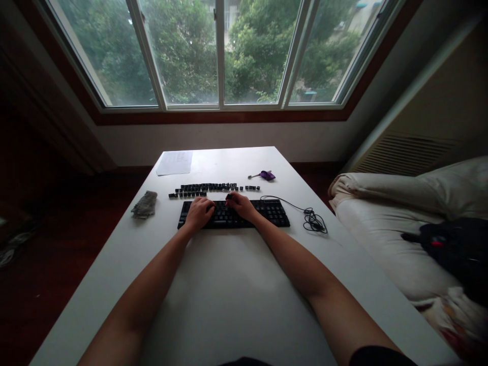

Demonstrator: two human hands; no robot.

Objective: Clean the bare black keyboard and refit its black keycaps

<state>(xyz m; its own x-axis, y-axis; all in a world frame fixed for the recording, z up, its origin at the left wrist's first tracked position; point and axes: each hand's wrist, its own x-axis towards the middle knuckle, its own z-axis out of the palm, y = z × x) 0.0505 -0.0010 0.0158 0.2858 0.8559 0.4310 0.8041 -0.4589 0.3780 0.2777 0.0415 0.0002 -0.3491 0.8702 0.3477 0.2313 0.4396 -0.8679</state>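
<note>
A black keyboard (221,219) lies across the white table in front of me. My left hand (199,211) is on its left part, fingers bent over the keys towards the far edge; the fingertips are partly hidden. Over the middle of the keyboard, my right hand (241,205) pinches a small black keycap (229,196) between thumb and fingers. Just beyond the keyboard, several loose black keycaps (208,187) stand in uneven rows. The keyboard's cable (314,221) lies bundled to the right.
A crumpled grey cloth (145,204) lies left of the keyboard. Farther back are a purple object (267,175) with a small brush-like piece beside it, and a sheet of paper (175,162). A light sofa (373,218) with a dark bag stands to the right. Windows are ahead.
</note>
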